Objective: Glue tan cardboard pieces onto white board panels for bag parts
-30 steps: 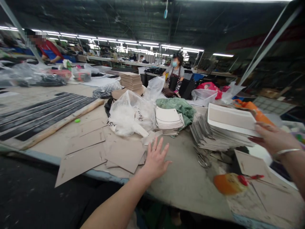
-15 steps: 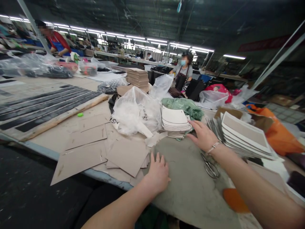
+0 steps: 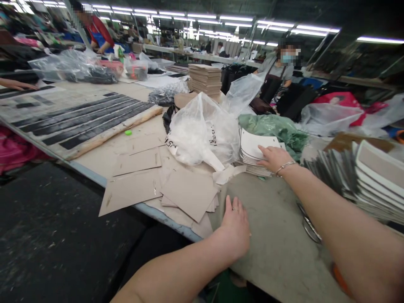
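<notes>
My left hand [image 3: 236, 225] lies on the grey-green mat [image 3: 268, 235], fingers stretched out, holding nothing. It is beside a small pile of greyish-brown boards [image 3: 191, 193]. My right hand [image 3: 274, 159] reaches over the stack of white panels [image 3: 255, 141] with rounded corners. Its outstretched fingers rest on the top panel, and the thumb is near the stack's front edge. Left of that stack is a clear plastic bag [image 3: 202, 134] with black writing. Scissors [image 3: 309, 227] lie on the mat, partly hidden by my right forearm.
A taller fanned stack of panels [image 3: 378, 181] stands on the right. Behind the white panels lies a green plastic bag [image 3: 271, 126]. Dark strips [image 3: 91, 120] are laid out at left. Farther back are a pile of brown boards [image 3: 205, 78] and co-workers, one in a mask [image 3: 286, 58].
My right hand has moved from beside the white panels onto the top of their stack. My left hand stays on the mat. The view has turned right and tilted down.
</notes>
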Demonstrator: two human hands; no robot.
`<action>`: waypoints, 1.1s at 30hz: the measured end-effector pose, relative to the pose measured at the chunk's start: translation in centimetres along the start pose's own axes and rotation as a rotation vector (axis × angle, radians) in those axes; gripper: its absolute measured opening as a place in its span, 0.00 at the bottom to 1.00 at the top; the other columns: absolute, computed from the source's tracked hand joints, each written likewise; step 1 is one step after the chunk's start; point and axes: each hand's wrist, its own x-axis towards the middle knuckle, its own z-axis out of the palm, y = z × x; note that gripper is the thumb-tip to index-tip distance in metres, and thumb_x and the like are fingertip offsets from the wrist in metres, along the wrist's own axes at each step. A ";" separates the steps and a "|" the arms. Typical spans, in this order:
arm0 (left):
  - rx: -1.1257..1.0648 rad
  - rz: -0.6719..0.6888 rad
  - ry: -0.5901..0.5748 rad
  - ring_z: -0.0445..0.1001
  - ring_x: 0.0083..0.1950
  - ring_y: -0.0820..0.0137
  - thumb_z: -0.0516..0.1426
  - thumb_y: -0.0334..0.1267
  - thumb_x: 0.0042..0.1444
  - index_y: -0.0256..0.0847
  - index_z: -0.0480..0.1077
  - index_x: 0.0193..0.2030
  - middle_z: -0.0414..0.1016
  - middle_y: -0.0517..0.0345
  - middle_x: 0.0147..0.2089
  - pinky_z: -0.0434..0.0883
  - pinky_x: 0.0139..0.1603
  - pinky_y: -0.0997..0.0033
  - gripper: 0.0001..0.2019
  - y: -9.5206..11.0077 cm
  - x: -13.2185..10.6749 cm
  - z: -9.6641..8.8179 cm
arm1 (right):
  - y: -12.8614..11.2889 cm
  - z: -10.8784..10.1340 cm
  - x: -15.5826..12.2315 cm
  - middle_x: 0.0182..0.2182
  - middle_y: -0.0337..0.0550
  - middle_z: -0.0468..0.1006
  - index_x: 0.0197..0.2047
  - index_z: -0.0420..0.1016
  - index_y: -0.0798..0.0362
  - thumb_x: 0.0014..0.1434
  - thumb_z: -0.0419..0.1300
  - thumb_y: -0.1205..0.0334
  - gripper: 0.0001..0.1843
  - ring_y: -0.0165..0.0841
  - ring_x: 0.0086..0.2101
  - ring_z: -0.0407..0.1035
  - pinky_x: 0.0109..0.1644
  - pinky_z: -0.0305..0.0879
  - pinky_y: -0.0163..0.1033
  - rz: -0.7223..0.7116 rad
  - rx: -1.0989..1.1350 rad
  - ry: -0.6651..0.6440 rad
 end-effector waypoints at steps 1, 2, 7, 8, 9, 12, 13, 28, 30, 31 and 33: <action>0.004 0.000 0.000 0.47 0.68 0.53 0.47 0.49 0.59 0.36 0.57 0.63 0.52 0.44 0.67 0.43 0.65 0.43 0.28 0.1 0.0 0.0 | 0.1 0.0 0.1 0.44 0.54 0.71 0.60 0.61 0.56 0.58 0.54 0.49 0.30 0.44 0.44 0.65 0.46 0.59 0.43 -0.047 -0.004 -0.004; 0.010 0.002 -0.005 0.47 0.68 0.54 0.47 0.49 0.59 0.35 0.57 0.63 0.52 0.44 0.67 0.44 0.66 0.45 0.29 0.1 0.1 0.0 | 0.2 0.0 0.3 0.42 0.53 0.72 0.57 0.65 0.55 0.58 0.53 0.50 0.27 0.43 0.43 0.65 0.46 0.59 0.42 -0.094 0.000 -0.012; 0.053 -0.016 -0.049 0.46 0.68 0.53 0.45 0.52 0.59 0.34 0.54 0.64 0.50 0.43 0.67 0.44 0.66 0.50 0.31 0.2 0.2 -0.2 | 0.5 -0.2 0.0 0.40 0.52 0.72 0.49 0.73 0.54 0.62 0.49 0.53 0.19 0.40 0.41 0.64 0.43 0.58 0.39 -0.149 0.032 -0.023; 0.055 -0.017 -0.052 0.46 0.68 0.53 0.45 0.53 0.59 0.34 0.54 0.65 0.50 0.43 0.67 0.44 0.66 0.49 0.32 0.2 0.2 -0.2 | 0.4 -0.4 -0.3 0.40 0.52 0.71 0.48 0.74 0.54 0.63 0.48 0.54 0.19 0.40 0.41 0.64 0.42 0.58 0.39 -0.130 0.025 -0.018; 0.054 -0.018 -0.055 0.46 0.68 0.53 0.45 0.53 0.59 0.34 0.54 0.65 0.49 0.43 0.67 0.44 0.66 0.49 0.32 0.2 0.2 -0.2 | 0.4 -0.6 -0.6 0.40 0.52 0.71 0.47 0.74 0.55 0.63 0.47 0.55 0.19 0.39 0.41 0.65 0.41 0.58 0.39 -0.110 0.016 -0.015; 0.022 -0.021 -0.070 0.47 0.68 0.52 0.46 0.53 0.59 0.32 0.54 0.65 0.49 0.39 0.67 0.46 0.65 0.50 0.33 0.3 0.3 -0.2 | -0.1 -1.5 -1.3 0.38 0.52 0.72 0.42 0.75 0.56 0.62 0.47 0.61 0.17 0.39 0.41 0.65 0.39 0.58 0.38 -0.068 -0.016 -0.018; 0.003 -0.024 -0.074 0.48 0.67 0.51 0.46 0.53 0.59 0.32 0.54 0.65 0.49 0.37 0.67 0.47 0.65 0.50 0.33 0.3 0.3 -0.2 | -0.3 -1.8 -1.5 0.37 0.52 0.72 0.41 0.75 0.56 0.62 0.47 0.63 0.16 0.39 0.41 0.66 0.39 0.58 0.37 -0.056 -0.027 -0.014; -0.252 0.066 0.038 0.66 0.56 0.51 0.53 0.52 0.55 0.33 0.71 0.49 0.70 0.36 0.53 0.59 0.56 0.47 0.24 -1.7 -0.4 -2.4 | -0.6 -4.1 -3.0 0.37 0.48 0.70 0.48 0.74 0.49 0.62 0.47 0.62 0.18 0.38 0.38 0.61 0.39 0.56 0.38 0.145 0.019 0.328; -0.290 0.044 0.087 0.72 0.48 0.55 0.52 0.47 0.56 0.35 0.73 0.42 0.75 0.42 0.44 0.64 0.52 0.50 0.18 -2.4 -0.4 -3.0 | -0.9 -5.0 -5.3 0.35 0.48 0.69 0.50 0.74 0.48 0.63 0.46 0.62 0.19 0.37 0.37 0.60 0.40 0.56 0.39 0.159 0.053 0.487; -0.302 0.019 0.119 0.73 0.44 0.57 0.51 0.46 0.57 0.35 0.73 0.40 0.76 0.44 0.41 0.66 0.49 0.52 0.17 -2.9 -0.4 -3.3 | -1.3 -5.4 -7.0 0.35 0.47 0.69 0.49 0.74 0.48 0.62 0.47 0.62 0.18 0.37 0.36 0.60 0.40 0.57 0.39 0.162 0.068 0.560; -0.308 -0.043 0.183 0.75 0.39 0.60 0.49 0.43 0.58 0.35 0.73 0.38 0.76 0.46 0.37 0.69 0.43 0.58 0.16 -4.1 -0.4 -3.9 | -2.8 -5.6 -11.5 0.34 0.47 0.69 0.50 0.74 0.47 0.61 0.48 0.62 0.19 0.38 0.36 0.61 0.39 0.59 0.40 0.184 0.087 0.621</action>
